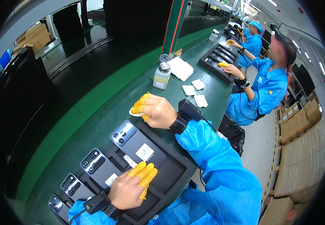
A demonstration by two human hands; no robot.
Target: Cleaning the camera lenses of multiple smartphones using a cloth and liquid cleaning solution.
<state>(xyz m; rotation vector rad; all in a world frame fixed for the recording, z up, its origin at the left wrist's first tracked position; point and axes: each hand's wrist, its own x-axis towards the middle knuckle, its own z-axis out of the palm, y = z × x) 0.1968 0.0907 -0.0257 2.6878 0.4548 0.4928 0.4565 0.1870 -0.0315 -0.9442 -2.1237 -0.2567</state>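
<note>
Clutching a white wipe [132, 113], the right hand [160, 111] is beyond 4 phones [99, 169] on a black tray [178, 173], seemingly spaced for easy handling, while what the left hand [126, 192] grips is unclear.

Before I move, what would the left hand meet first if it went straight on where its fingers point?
Probably the lower end of the rightmost phone in the row; depth is unclear, so the left hand may already touch it.
</note>
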